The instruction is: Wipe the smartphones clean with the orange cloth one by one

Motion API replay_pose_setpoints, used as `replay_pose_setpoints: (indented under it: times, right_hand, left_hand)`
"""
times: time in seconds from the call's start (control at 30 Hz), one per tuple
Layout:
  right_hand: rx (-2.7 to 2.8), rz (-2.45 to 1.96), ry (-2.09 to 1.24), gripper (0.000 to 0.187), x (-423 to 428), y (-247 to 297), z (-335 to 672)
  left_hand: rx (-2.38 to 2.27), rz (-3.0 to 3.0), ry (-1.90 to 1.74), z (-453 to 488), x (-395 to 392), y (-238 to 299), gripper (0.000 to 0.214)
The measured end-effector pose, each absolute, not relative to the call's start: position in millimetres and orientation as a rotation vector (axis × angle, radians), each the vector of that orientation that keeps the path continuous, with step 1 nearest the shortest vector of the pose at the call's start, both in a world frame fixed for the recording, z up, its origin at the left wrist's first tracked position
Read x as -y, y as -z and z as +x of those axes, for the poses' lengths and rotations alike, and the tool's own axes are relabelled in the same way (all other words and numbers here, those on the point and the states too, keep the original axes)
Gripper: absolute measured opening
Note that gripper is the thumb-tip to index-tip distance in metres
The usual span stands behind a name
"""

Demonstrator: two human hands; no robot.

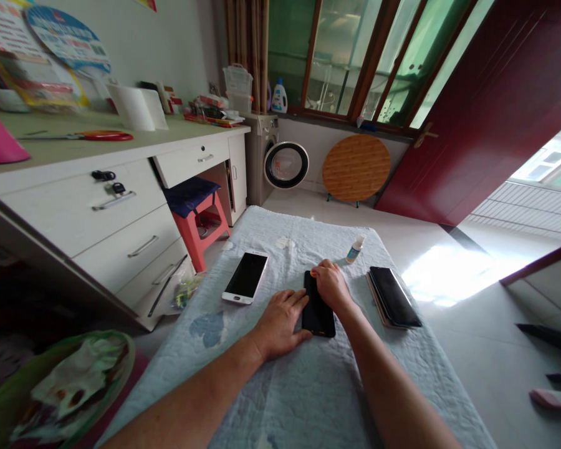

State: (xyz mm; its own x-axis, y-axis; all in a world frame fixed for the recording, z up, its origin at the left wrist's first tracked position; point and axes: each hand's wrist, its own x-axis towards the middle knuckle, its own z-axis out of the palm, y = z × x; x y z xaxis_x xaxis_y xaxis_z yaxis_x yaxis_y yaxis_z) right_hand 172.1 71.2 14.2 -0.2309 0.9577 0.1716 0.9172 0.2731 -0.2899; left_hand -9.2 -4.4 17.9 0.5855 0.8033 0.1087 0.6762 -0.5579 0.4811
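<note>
A black smartphone [318,312] lies face up on the pale blue quilted cloth [327,393]. Flat beside it, my left hand [280,323] has its fingers stretched out, with fingertips and thumb against the phone's left edge. My right hand [331,284] is closed over the phone's upper end, pinching a small orange thing [313,272] against the screen; most of it is hidden by the fingers. To the left lies a white smartphone [245,276] with a dark screen. A small spray bottle [354,249] stands beyond my right hand. Another dark phone [395,298] in an open case lies at right.
On the left stands a white desk [98,218] with drawers, scissors [103,135] and a paper roll [138,107] on top. A red stool [199,224] is under it. A lined waste bin [70,386] sits at lower left. Behind are an open washing machine [262,153] and a round wooden tabletop [356,167].
</note>
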Motion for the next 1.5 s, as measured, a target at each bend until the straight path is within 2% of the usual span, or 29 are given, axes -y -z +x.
replay_pose_setpoints:
  times: [0.23,0.67,0.93,1.17,1.33,1.5]
  right_hand:
    - [2.34,-1.607,-0.165,0.025,-71,-14,150]
    - [2.142,-1.701,-0.088,0.025,-65,-1,206]
    - [2.167,-1.664,-0.051,0.025,-60,-1,193]
    - [2.292,-1.484,-0.204,0.027,-48,-15,182]
    - [2.351,-1.38,-0.374,0.026,-27,-26,182]
    - [2.409,-1.301,-0.526,0.025,-5,-35,186]
  left_hand:
    - [-1.179,2.436,-0.484,-10,5,-15,0.069]
    - [-1.186,2.44,-0.485,-10,5,-14,0.07]
    - [-1.184,2.439,-0.498,-9,5,-10,0.068]
    - [-1.172,2.411,-0.49,-9,5,-13,0.069]
    - [-1.162,2.376,-0.574,-10,4,-11,0.078]
    - [-1.175,2.403,-0.516,-10,4,-9,0.074]
